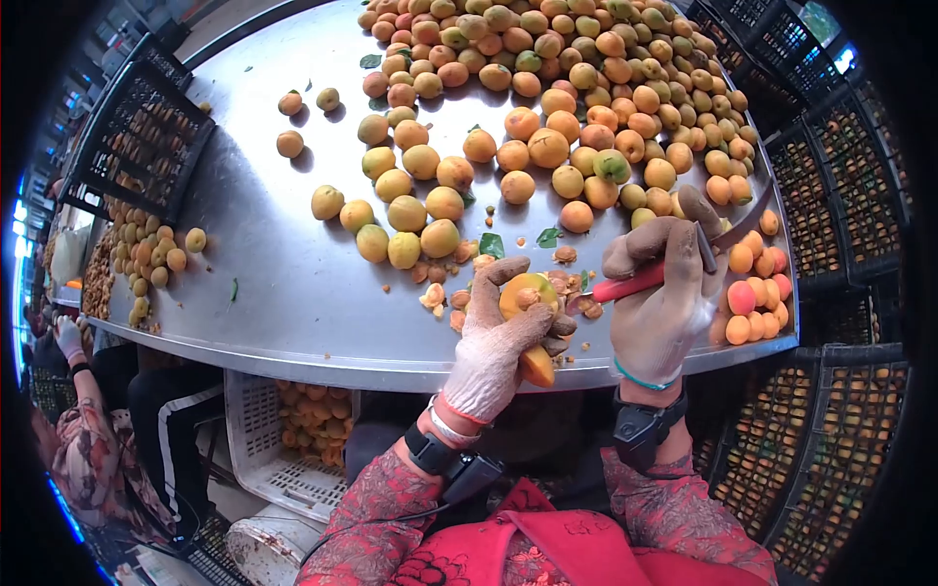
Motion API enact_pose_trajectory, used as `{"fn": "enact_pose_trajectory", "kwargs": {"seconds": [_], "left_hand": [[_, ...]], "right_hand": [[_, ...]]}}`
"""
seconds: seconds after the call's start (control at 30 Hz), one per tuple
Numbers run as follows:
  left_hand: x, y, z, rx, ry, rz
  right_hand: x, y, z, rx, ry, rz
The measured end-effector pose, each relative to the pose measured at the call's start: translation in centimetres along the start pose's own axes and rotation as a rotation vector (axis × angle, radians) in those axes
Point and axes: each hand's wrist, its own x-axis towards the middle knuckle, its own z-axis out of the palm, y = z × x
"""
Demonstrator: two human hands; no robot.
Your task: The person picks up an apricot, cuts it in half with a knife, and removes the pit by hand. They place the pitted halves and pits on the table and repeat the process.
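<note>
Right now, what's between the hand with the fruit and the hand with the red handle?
The head view shows brown pits on the table between the left hand and right hand, with the red handle poking in.

Split apricot (510, 295) partly covered by left hand (496, 342); red handle (633, 283) partly hidden by right hand (666, 293). Apricot pile (576, 61), toward the surface's (274, 234) far edge, cut off above. Co-worker's gloved hand (68, 337) too small to read.
</note>
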Motion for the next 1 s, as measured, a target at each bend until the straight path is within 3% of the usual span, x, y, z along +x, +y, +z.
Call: {"fn": "enact_pose_trajectory", "kwargs": {"seconds": [0.17,0.27,0.33,0.47,0.5,0.6,0.83,1.0], "left_hand": [[-0.3,0.0,0.3,0.026,-0.022,-0.025],[-0.5,-0.3,0.9,0.054,-0.009,0.023],[-0.8,-0.1,1.2,0.247,0.074,0.051],[-0.8,-1.0,1.1,0.254,0.094,0.137],[-0.9,-1.0,1.2,0.298,0.122,0.179],[-1.2,-0.8,1.3,0.294,0.126,0.214],[-1.8,-0.9,1.4,0.281,0.04,0.221],[-1.8,-1.8,0.9,0.363,0.066,0.313]], "right_hand": [[-0.6,0.7,0.5,0.018,-0.063,-0.081],[-1.4,1.0,0.9,-0.103,-0.053,-0.097],[-1.8,1.4,0.7,-0.124,-0.134,-0.225],[-2.3,1.6,1.0,-0.119,-0.179,-0.284],[-2.6,0.7,1.7,-0.066,-0.085,-0.137],[-2.1,1.1,1.6,0.092,-0.141,-0.048],[-2.1,1.9,1.1,0.128,-0.248,-0.222],[-3.1,2.4,1.8,-0.008,-0.139,-0.297]]}}
